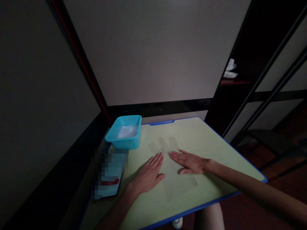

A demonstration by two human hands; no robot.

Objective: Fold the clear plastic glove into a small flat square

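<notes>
We've got a blue tub (126, 144) beyond and to the left of our left fingers, with something flat and white (127, 131) inside. Closer in, left of that same hand, there's a pale blue thing (112, 174) with a red patch, partly pixelated, so we can't tell what it is. Straight out past our fingers is a blue handle (161, 122) on the far edge, then a big plain panel (155, 57). Way off to the right: white stuff on a shelf (236, 82) and a dark seat (271, 142).

The glove (176, 182) lies flat on the tabletop (206, 140) under and around our fingertips, and our own hands cover bits of it. Left hand (150, 175): fingers straight and side by side, thumb out. Right hand (192, 163): flat too, fingers slightly fanned, thumb apart. Neither is clamped on anything.

Glove's thin, see-through and a bit wrinkly, lobes pointing away past our fingertips. One strip slants out below the right hand; thumb or fold, we can't tell. Tabletop's smooth, pale yellow-green with blue edging. Tub's squarish with rounded corners, looks like plastic.
</notes>
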